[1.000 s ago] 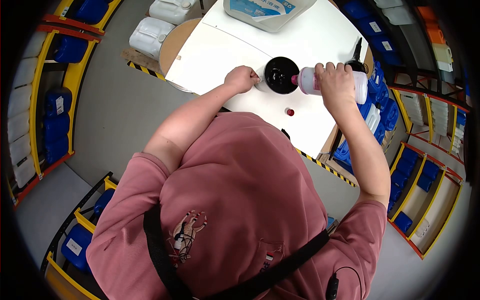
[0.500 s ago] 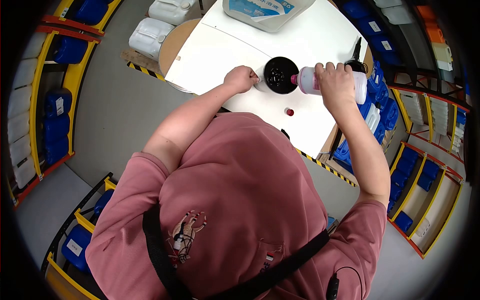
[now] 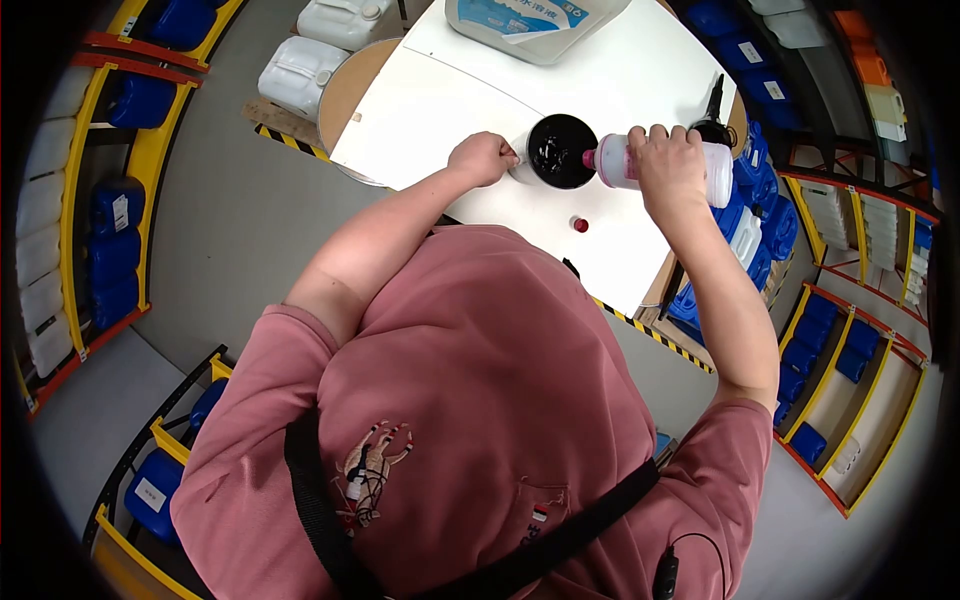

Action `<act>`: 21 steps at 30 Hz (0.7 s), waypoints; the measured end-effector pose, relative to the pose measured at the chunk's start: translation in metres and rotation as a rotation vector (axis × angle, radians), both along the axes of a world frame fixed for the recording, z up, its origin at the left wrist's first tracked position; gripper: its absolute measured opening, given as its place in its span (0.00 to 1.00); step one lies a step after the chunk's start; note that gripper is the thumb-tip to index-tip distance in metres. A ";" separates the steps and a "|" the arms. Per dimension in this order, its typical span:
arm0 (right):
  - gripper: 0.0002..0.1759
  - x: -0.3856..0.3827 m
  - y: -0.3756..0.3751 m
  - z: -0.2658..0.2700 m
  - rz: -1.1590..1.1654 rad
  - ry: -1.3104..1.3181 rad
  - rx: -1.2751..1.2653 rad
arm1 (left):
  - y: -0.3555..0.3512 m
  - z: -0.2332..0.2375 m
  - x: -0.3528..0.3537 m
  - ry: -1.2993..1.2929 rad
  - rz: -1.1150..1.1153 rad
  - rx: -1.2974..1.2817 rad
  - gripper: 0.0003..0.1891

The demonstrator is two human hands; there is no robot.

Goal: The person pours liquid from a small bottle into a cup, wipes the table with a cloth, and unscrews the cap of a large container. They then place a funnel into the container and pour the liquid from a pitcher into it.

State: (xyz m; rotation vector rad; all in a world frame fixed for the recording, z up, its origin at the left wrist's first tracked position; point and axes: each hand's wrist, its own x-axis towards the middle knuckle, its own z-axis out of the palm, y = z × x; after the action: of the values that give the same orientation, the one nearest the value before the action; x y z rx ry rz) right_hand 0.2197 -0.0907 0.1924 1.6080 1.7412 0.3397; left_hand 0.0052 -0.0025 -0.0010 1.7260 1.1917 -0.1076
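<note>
A white cup [image 3: 521, 160] with a black inside stands on the white table; glints and bubble-like marks show in the dark inside. My left hand [image 3: 483, 159] is closed at the cup's left side, its fingers pinched where a handle would be; the grip itself is mostly hidden. My right hand [image 3: 669, 170] is wrapped round a whitish plastic bottle [image 3: 618, 163] with a pinkish label. The bottle lies tilted nearly level, its red-pink mouth at the cup's right rim. Below the cup, a small red cap [image 3: 580, 226] rests on the table.
A large translucent jug [image 3: 545, 35] with a blue label stands at the table's [image 3: 440, 90] far side. A black tool [image 3: 713, 115] lies at the right edge. White canisters [image 3: 303, 75] stand at left, blue canisters [image 3: 755, 235] at right. Shelves with containers surround the area.
The glints and bubbles inside the cup look different, with fewer bubbles. Both hands, the bottle and the cup stay in almost the same place.
</note>
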 end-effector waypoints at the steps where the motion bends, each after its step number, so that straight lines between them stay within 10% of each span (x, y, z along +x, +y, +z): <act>1: 0.23 0.000 0.000 -0.001 -0.003 0.006 -0.005 | 0.000 0.000 0.000 0.000 -0.006 0.013 0.15; 21: 0.26 -0.001 0.001 0.001 -0.049 -0.015 -0.076 | 0.000 -0.001 -0.001 -0.019 0.011 -0.012 0.15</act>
State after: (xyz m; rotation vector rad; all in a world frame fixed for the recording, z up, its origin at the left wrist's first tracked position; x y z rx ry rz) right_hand 0.2183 -0.0899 0.1935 1.5870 1.6802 0.2585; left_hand 0.0042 -0.0024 -0.0015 1.7059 1.1845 -0.0913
